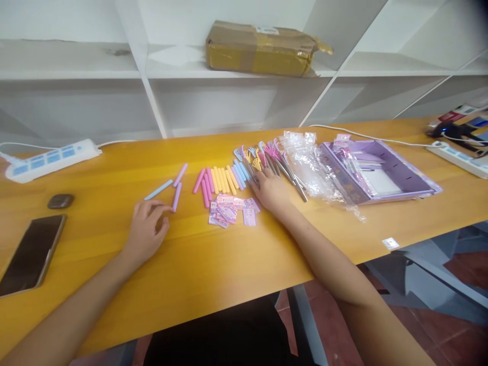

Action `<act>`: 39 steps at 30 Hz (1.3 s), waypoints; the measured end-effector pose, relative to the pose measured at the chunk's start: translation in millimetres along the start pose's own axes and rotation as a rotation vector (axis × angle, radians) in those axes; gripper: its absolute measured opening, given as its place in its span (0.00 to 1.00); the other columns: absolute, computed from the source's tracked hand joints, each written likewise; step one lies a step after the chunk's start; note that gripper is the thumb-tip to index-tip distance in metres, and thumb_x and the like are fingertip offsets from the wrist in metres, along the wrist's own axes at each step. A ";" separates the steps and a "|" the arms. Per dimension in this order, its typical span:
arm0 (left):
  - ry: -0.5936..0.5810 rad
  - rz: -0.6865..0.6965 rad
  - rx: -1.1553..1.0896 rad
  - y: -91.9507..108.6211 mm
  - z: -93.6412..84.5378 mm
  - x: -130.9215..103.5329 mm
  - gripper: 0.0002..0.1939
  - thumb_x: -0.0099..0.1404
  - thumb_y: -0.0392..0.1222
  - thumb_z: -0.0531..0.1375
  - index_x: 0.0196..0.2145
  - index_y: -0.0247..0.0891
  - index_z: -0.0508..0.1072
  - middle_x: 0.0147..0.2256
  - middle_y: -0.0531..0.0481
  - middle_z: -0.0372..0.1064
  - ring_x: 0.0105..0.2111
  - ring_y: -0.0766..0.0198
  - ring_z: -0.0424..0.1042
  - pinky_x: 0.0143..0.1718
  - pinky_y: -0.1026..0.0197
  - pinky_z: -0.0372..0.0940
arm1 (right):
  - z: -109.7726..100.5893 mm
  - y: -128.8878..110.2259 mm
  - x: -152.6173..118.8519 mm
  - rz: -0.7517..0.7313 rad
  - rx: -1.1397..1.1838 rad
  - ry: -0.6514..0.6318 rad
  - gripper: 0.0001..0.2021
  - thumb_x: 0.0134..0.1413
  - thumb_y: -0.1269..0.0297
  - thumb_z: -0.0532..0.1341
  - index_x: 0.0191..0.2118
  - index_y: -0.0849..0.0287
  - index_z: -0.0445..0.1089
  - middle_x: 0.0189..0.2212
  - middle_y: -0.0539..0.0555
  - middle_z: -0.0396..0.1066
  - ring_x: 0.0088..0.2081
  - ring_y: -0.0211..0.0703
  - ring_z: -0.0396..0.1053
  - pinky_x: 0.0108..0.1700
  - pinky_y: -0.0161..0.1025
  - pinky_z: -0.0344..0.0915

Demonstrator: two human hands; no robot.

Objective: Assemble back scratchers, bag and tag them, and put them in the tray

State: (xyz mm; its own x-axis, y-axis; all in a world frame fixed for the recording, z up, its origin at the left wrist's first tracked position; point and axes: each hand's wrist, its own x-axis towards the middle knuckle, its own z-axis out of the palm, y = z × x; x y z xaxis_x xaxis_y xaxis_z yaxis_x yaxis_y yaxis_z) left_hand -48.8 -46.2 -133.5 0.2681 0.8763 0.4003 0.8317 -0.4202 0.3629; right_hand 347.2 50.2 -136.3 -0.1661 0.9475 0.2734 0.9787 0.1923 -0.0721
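My left hand [148, 226] is open over the table, thumb and fingers apart. Its index fingertip meets the lower end of a purple stick [177, 197]. Beside that lie a blue stick [159, 189] and another purple stick [180, 174]. My right hand [271, 192] rests with fingers stretched out on the metal rods of several small back scratchers [263, 156] with colored hand-shaped heads. Left of it are rows of yellow sticks [223, 179], pink sticks [206, 184] and blue sticks [241, 171]. Small printed cards [227, 213] lie in a loose pile below them.
Clear plastic bags [305, 162] lie against a purple box [400, 170] holding packaged items. At left are a phone [32, 251], a dark small case [60, 201] and a power strip [55, 160]. A taped carton [261, 50] sits on the shelf behind the table [213, 269].
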 end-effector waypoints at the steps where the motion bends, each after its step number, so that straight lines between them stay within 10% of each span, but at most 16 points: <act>1: -0.020 0.000 -0.010 -0.1 0.3 0.4 0.13 0.72 0.38 0.57 0.49 0.44 0.78 0.50 0.42 0.70 0.54 0.45 0.67 0.61 0.40 0.63 | -0.7 0.8 0.3 -0.002 -0.004 -0.013 0.15 0.74 0.60 0.53 0.49 0.62 0.74 0.47 0.65 0.73 0.44 0.54 0.70 0.45 0.45 0.61; 15: -0.028 0.014 0.050 -16.1 -7.5 35.6 0.12 0.73 0.47 0.57 0.46 0.43 0.77 0.47 0.40 0.72 0.53 0.43 0.68 0.61 0.41 0.62 | -4.6 2.3 3.0 0.069 0.034 -0.059 0.12 0.71 0.64 0.55 0.49 0.63 0.73 0.50 0.67 0.73 0.46 0.56 0.71 0.47 0.45 0.63; 22: -0.038 -0.004 0.226 -14.1 2.3 64.7 0.14 0.63 0.54 0.67 0.28 0.42 0.74 0.40 0.39 0.68 0.52 0.39 0.63 0.57 0.40 0.63 | -6.7 0.7 5.6 0.099 -0.010 -0.085 0.12 0.70 0.64 0.57 0.47 0.65 0.74 0.48 0.67 0.75 0.48 0.56 0.73 0.48 0.45 0.63; 33: -0.009 0.058 0.089 11.6 -5.7 6.6 0.06 0.65 0.45 0.65 0.32 0.43 0.76 0.38 0.42 0.70 0.54 0.41 0.66 0.60 0.40 0.63 | -3.2 6.2 9.9 0.291 0.065 -0.021 0.11 0.61 0.61 0.62 0.41 0.63 0.76 0.41 0.65 0.79 0.38 0.51 0.76 0.40 0.40 0.64; 39: -0.047 0.017 -0.222 19.1 0.7 -18.6 0.04 0.69 0.43 0.63 0.36 0.43 0.77 0.40 0.44 0.73 0.55 0.46 0.69 0.59 0.43 0.65 | -0.5 25.2 8.5 0.432 0.647 0.052 0.06 0.47 0.63 0.67 0.29 0.58 0.72 0.27 0.54 0.75 0.32 0.45 0.70 0.37 0.38 0.61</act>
State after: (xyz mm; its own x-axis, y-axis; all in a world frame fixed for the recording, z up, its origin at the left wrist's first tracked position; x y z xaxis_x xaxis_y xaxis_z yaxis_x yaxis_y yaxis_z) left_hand -37.5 -70.4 -134.6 0.3078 0.8763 0.3706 0.7011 -0.4722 0.5343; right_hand 370.6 63.0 -135.3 0.2356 0.9621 0.1371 0.6875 -0.0653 -0.7232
